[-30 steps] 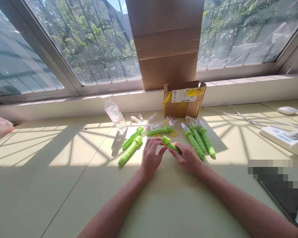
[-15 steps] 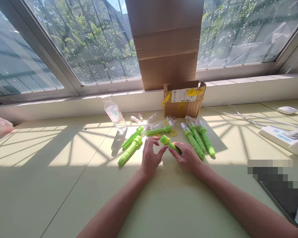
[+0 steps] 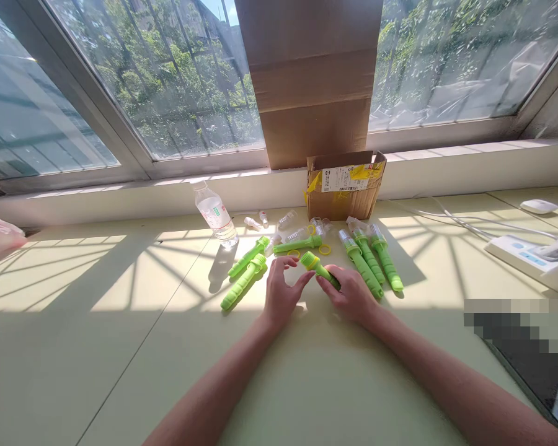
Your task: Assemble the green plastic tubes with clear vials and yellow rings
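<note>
My right hand (image 3: pixel 349 294) is closed around the lower end of a green plastic tube (image 3: pixel 323 272). The tube tilts up to the left, and a yellow ring circles its threaded top. Beside that top, my left hand (image 3: pixel 281 288) has thumb and fingers apart, the thumb tip close to the tube; whether it touches cannot be made out. Two more green tubes (image 3: pixel 244 282) lie left of my hands, and another green tube (image 3: pixel 297 245) lies crosswise behind them. Loose yellow rings (image 3: pixel 324 249) sit nearby. To the right lie several green tubes with clear caps (image 3: pixel 388 260).
Behind are clear plastic caps (image 3: pixel 287 220), small white-capped pieces (image 3: pixel 252 223), a water bottle (image 3: pixel 216 215) and an open cardboard box (image 3: pixel 346 195). A power strip (image 3: pixel 523 257) with cables is at right. A pink bag (image 3: pixel 0 238) lies far left.
Both hands stay almost in place. The left fingers have shifted very slightly beside the tube's top; the right hand still holds the tube.
</note>
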Tool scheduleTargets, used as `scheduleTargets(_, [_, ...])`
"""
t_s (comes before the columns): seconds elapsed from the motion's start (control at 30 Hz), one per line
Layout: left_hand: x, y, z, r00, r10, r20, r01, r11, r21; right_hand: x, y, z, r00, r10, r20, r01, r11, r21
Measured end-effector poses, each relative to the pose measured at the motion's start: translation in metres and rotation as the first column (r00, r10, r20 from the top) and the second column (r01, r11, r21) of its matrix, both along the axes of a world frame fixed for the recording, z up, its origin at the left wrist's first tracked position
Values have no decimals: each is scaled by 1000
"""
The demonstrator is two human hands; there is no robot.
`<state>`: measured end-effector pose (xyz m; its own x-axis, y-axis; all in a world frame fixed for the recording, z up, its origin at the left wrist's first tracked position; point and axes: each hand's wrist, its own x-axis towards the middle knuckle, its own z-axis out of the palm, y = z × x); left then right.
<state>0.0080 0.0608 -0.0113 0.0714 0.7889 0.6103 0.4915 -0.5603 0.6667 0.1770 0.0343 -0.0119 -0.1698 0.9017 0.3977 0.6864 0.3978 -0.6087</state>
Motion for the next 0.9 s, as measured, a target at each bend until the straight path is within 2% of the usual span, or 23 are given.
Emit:
scheduleTargets(0.3, [-2,0,-1,1000,-17,-16,17,1000,9,0,0,-1,998,-15,-55,15,1000,10])
scheduleTargets(0.47, [-1,0,-2,986,-23,-165,29,999,33,0,0,-1,992,-67,-109,68,998,10])
scheduleTargets(0.67, [2,0,-6,918,29,-395,8,996,91,0,1,-1,985,-109,-134,113,993,24])
scheduleTargets(0.8, [3,1,-8,898,65,-435,-22,995,102,0,0,-1,988,-111,-110,113,993,14])
scheduleTargets(0.9, [4,1,-8,875,85,-477,-77,996,37,0,-1,0,989,-111,-99,113,993,13])
